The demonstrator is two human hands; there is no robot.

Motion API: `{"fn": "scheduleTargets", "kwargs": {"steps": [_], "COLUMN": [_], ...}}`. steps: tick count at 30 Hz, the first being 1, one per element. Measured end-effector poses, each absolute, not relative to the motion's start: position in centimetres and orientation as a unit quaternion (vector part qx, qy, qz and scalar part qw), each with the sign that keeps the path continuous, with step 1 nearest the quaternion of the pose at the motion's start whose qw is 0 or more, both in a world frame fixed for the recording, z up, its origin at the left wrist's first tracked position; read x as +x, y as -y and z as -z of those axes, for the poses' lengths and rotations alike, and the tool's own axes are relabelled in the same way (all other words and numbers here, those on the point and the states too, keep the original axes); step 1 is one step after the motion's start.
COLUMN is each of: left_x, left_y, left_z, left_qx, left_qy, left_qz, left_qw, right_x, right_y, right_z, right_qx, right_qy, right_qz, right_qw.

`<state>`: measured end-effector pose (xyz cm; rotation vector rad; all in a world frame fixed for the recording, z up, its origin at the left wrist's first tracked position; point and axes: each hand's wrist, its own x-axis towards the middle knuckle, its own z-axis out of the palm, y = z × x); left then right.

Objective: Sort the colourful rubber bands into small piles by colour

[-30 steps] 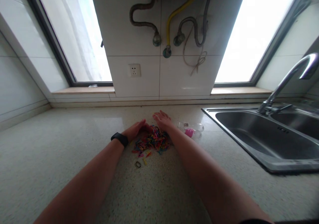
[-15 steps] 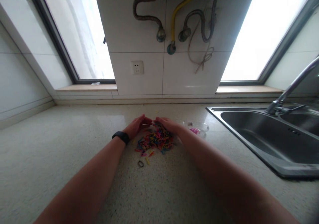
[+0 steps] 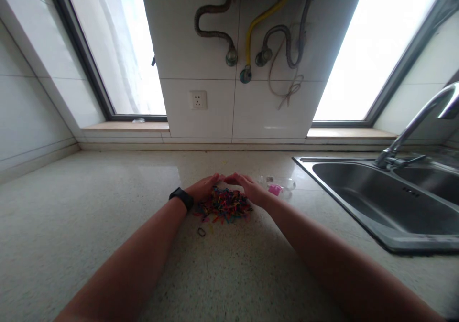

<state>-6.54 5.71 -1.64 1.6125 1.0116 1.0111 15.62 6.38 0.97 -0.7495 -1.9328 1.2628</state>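
Observation:
A heap of small, many-coloured rubber bands (image 3: 227,207) lies on the speckled counter (image 3: 229,274). My left hand (image 3: 203,188), with a black band on its wrist, curves around the heap's left and far side. From the right, my right hand (image 3: 247,187) arches over the far right edge, fingers extended. The fingertips of both hands meet or nearly meet behind the heap; neither hand visibly grips anything. One dark ring-shaped band (image 3: 201,232) lies apart, in front of the heap on the left.
Right of my right hand lies a clear plastic container (image 3: 289,183) with a pink item (image 3: 275,189) at it. Farther right is a steel sink (image 3: 358,202) with a faucet (image 3: 405,135). A tiled wall (image 3: 201,126) with a socket (image 3: 198,100) and hoses stands behind.
My left hand has moved right against the heap, and the right hand's fingers are now more arched. The heap looks more compact, with fewer stray bands in front. The view has shifted slightly.

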Motion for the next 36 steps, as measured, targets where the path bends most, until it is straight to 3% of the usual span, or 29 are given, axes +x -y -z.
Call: {"fn": "scheduleTargets", "kwargs": {"steps": [4, 8, 14, 19, 28, 36], "left_x": [-7.4, -8.4, -8.8, -8.7, -8.3, -8.2], "left_y": [-6.8, -7.6, -8.0, -7.8, -7.4, -7.9], "left_z": [1.8, 1.5, 1.6, 1.2, 0.7, 1.9], "left_qx": [0.583, 0.510, 0.489, 0.460, 0.438, 0.534], "left_qy": [-0.398, -0.399, -0.390, -0.381, -0.393, -0.432], "left_qz": [-0.441, -0.530, -0.562, -0.580, -0.602, -0.532], "left_qw": [0.554, 0.547, 0.542, 0.554, 0.539, 0.495], "right_x": [15.0, 13.3, 10.4, 10.0, 10.4, 16.3], "right_y": [-10.9, -14.6, -17.6, -18.8, -17.1, -8.1], "right_z": [-0.6, -0.2, 0.2, 0.2, -1.3, -3.7], "right_qx": [-0.394, -0.467, -0.491, -0.481, -0.454, -0.344], "right_qy": [0.757, 0.826, 0.841, 0.857, 0.867, 0.885], "right_qz": [-0.366, -0.200, -0.151, -0.127, -0.114, -0.270], "right_qw": [0.371, 0.244, 0.168, 0.136, 0.172, 0.158]}}
